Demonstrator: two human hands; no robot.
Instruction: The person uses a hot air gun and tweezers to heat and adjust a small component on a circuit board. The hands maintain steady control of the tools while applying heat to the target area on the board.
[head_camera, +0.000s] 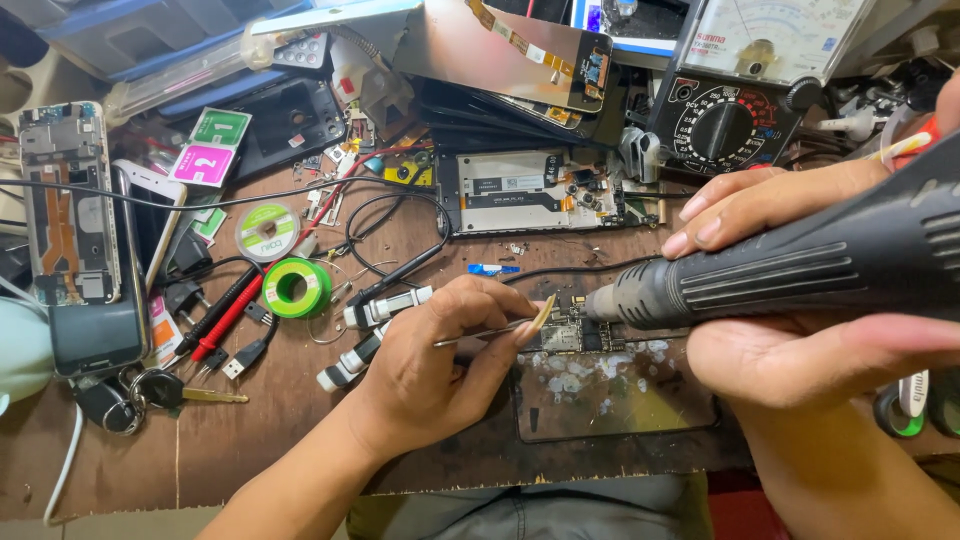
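My left hand (435, 355) pinches thin metal tweezers (490, 331) whose tip reaches a small circuit board (570, 335) lying on a stained dark plate (610, 395). My right hand (800, 290) grips a black ribbed hot-air tool (800, 265), its nozzle pointing left and almost touching the same board. The two tips meet over the board near the bench's front middle.
An analog multimeter (735, 95) stands at the back right. An opened phone (535, 190) lies behind the board, another opened phone (65, 200) at far left. A green solder spool (295, 288), red and black probes (225, 315), keys (165, 390) and cables crowd the left side.
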